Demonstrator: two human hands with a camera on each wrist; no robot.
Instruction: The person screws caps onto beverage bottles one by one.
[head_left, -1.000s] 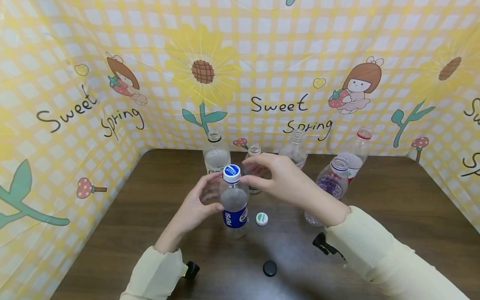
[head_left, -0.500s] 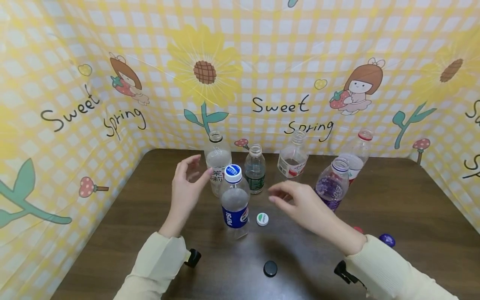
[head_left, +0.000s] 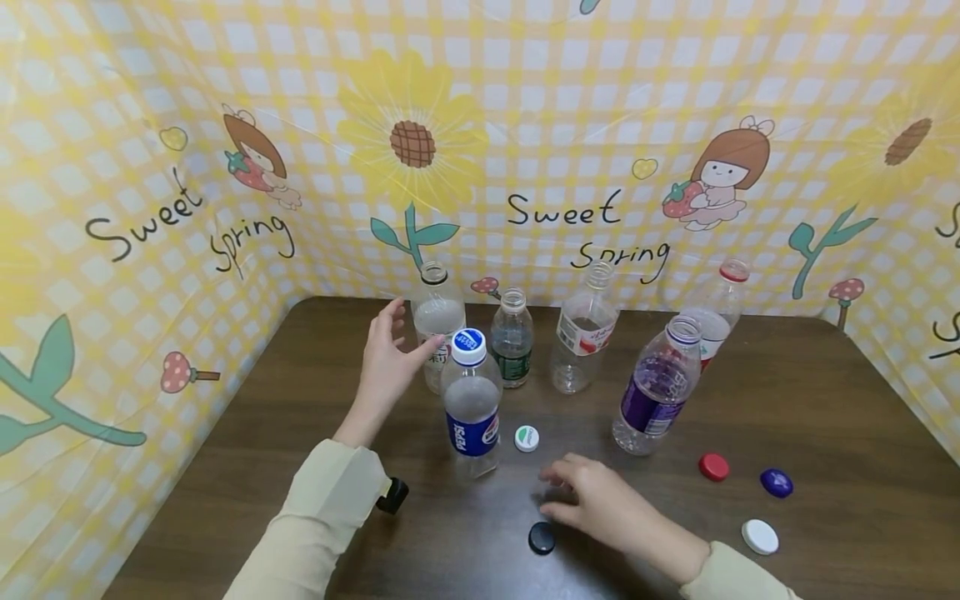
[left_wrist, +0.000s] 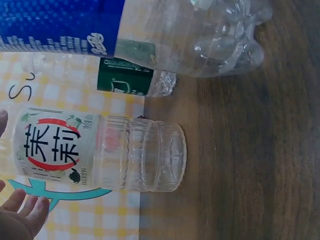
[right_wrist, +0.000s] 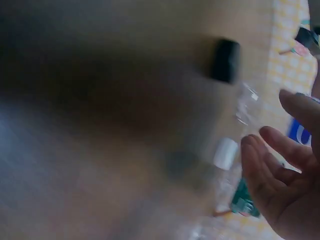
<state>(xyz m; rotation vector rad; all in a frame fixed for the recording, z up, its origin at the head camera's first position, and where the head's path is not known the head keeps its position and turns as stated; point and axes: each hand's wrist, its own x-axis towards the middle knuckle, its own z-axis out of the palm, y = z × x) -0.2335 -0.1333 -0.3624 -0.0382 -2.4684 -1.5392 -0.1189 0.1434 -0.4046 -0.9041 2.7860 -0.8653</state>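
My left hand [head_left: 386, 367] is beside a clear bottle with a jasmine label [head_left: 438, 321], fingers spread; in the left wrist view a gap shows between the fingers [left_wrist: 37, 212] and that uncapped bottle. In front of it stands a Pepsi bottle [head_left: 472, 404] with a blue and white cap [head_left: 468, 346] on its neck. Lower right, my right hand [head_left: 615, 508] hovers with loosely bent fingers and nothing in them, close to a black cap [head_left: 542, 538]. A white and green cap [head_left: 527, 438] lies between the Pepsi bottle and this hand.
Behind stand uncapped bottles: a small green-labelled one [head_left: 512, 346], one with a white and red label [head_left: 585, 333], a purple-labelled one [head_left: 656, 392] and a red-ringed one [head_left: 716, 312]. Red [head_left: 713, 467], purple [head_left: 776, 482] and white [head_left: 760, 537] caps lie at right.
Both hands have left the Pepsi bottle. The left has moved back and left to the jasmine bottle; the right has come down and toward the front, near the black cap.
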